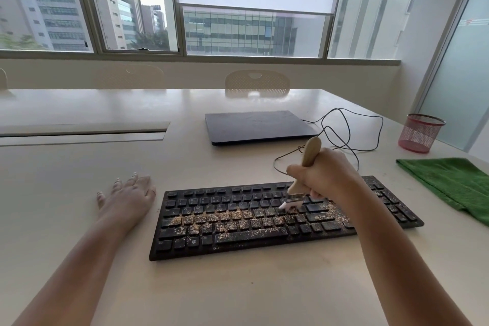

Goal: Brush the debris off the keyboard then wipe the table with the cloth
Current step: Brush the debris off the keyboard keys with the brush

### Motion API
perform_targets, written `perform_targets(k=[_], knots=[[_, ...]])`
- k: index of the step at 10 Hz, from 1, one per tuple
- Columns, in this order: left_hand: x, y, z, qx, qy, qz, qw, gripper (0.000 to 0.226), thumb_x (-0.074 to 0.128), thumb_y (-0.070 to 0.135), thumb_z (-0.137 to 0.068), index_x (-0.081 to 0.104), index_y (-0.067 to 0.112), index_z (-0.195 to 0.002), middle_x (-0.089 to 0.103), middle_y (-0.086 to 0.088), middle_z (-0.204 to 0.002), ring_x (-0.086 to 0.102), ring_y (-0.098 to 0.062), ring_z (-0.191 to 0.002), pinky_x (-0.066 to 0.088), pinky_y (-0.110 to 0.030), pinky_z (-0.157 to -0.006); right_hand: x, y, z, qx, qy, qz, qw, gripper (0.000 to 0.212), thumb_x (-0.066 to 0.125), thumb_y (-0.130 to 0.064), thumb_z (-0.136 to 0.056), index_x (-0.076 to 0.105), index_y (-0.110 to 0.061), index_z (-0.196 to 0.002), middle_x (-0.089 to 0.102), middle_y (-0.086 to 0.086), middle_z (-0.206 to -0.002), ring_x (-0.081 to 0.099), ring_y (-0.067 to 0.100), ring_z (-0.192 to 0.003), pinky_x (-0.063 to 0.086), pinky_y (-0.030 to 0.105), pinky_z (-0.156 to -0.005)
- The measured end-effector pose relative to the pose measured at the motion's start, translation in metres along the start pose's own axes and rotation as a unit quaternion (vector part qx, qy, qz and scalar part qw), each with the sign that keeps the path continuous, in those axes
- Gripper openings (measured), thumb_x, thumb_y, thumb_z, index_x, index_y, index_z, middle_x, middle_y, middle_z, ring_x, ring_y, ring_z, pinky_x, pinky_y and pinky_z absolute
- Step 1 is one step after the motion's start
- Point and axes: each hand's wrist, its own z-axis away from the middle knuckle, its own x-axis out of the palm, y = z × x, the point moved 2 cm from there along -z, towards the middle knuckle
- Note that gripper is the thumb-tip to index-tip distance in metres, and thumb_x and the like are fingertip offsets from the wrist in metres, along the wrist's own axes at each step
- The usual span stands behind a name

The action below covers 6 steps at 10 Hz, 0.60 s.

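A black keyboard (pixel 238 222) lies on the pale table (pixel 238 288), its middle and lower rows strewn with tan crumbs. My right hand (pixel 321 174) grips the wooden handle of a small brush (pixel 311 152); the brush's pale bristles touch the keys right of centre, in the upper rows. My left hand (pixel 127 200) rests flat on the table, fingers spread, just left of the keyboard's far left corner. A folded green cloth (pixel 455 184) lies on the table to the right of the keyboard.
A closed dark laptop (pixel 258 126) sits behind the keyboard, with a looping black cable (pixel 352 130) running from it to the keyboard. A red mesh pen cup (pixel 420 132) stands near the table's right edge. A pale chair (pixel 256 83) stands beyond the table's far side.
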Motion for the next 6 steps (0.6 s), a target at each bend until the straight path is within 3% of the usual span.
perform_targets(k=[1,2,3,4,5,6], knots=[[-0.001,0.000,-0.001,-0.002,-0.001,0.000,1.000,0.051,0.023,0.044,-0.100,0.019,0.030,-0.149,0.009,0.005,-0.158,0.007,-0.024,-0.146,0.006,-0.053,-0.115,-0.003,-0.001,-0.003,-0.039,0.055,-0.014,0.998,0.028,0.062,-0.035,-0.082,0.064,-0.015,-0.063,0.060,-0.003,-0.052,0.057,0.006,-0.045,0.046,0.020,-0.045],[-0.001,0.000,-0.001,-0.003,0.001,0.001,1.000,0.051,0.023,0.044,-0.100,0.019,0.030,-0.149,0.009,0.006,-0.158,0.007,-0.024,-0.146,0.006,-0.053,-0.115,0.006,-0.008,0.000,-0.076,-0.001,-0.055,0.996,0.026,0.062,-0.034,-0.084,0.067,-0.014,-0.068,0.061,-0.004,-0.050,0.053,0.000,-0.037,0.045,0.015,-0.041],[-0.001,0.000,-0.001,-0.001,0.001,-0.003,1.000,0.051,0.023,0.043,-0.100,0.018,0.030,-0.149,0.009,0.005,-0.158,0.007,-0.024,-0.146,0.006,-0.053,-0.115,0.014,-0.008,0.004,-0.055,-0.075,-0.003,0.996,0.025,0.061,-0.032,-0.085,0.064,-0.017,-0.066,0.062,-0.004,-0.057,0.053,0.005,-0.045,0.046,0.020,-0.047],[-0.001,0.001,-0.001,-0.001,0.001,-0.002,1.000,0.051,0.023,0.044,-0.100,0.018,0.030,-0.149,0.009,0.005,-0.158,0.007,-0.024,-0.146,0.006,-0.053,-0.115,0.000,0.005,-0.002,0.000,-0.028,0.062,0.998,0.026,0.059,-0.035,-0.085,0.061,-0.016,-0.067,0.058,-0.004,-0.060,0.052,0.008,-0.054,0.040,0.023,-0.048],[0.000,0.001,-0.001,-0.001,0.002,-0.003,1.000,0.051,0.023,0.043,-0.100,0.018,0.030,-0.149,0.008,0.005,-0.159,0.007,-0.024,-0.146,0.005,-0.053,-0.115,-0.023,0.019,-0.007,0.039,0.082,0.114,0.989,0.028,0.058,-0.037,-0.084,0.061,-0.013,-0.069,0.052,-0.004,-0.060,0.049,0.013,-0.061,0.033,0.024,-0.051],[0.000,0.001,-0.001,-0.001,0.002,0.000,1.000,0.051,0.024,0.043,-0.100,0.018,0.030,-0.149,0.008,0.005,-0.159,0.007,-0.025,-0.146,0.005,-0.053,-0.115,-0.020,0.012,-0.006,-0.008,0.088,0.062,0.994,0.029,0.058,-0.036,-0.085,0.059,-0.015,-0.066,0.051,-0.006,-0.058,0.047,0.009,-0.058,0.033,0.021,-0.049]])
